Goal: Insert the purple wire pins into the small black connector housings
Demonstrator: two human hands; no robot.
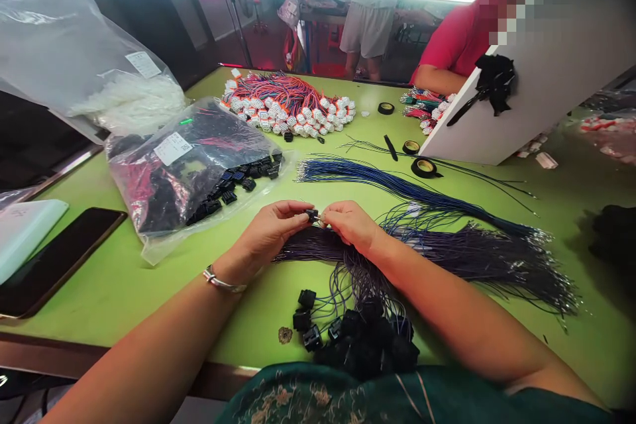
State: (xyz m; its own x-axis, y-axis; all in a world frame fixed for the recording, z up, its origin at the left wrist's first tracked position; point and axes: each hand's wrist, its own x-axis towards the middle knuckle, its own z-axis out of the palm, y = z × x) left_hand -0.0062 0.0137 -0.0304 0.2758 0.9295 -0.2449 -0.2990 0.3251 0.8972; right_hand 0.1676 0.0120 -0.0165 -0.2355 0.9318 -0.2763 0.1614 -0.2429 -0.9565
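Note:
Between the fingertips of my left hand (278, 225) is a small black connector housing (312, 214). My right hand (350, 220) pinches the end of a thin wire right beside it; a small metal tip shows between the two hands, and I cannot tell whether it sits inside the housing. Beneath my hands lies a bundle of dark purple wires (318, 245). A bundle of blue wires (377, 179) stretches out behind it. Nearer my body, several black connectors with wires (368, 331) lie in a heap.
An open plastic bag of black connectors (199, 172) lies left. White connectors with coloured wires (293, 106) are piled at the back. Tape rolls (424, 167) lie before a white divider panel (536, 73). A phone (59, 262) rests at left. Another person's sleeve (447, 40) shows behind the panel.

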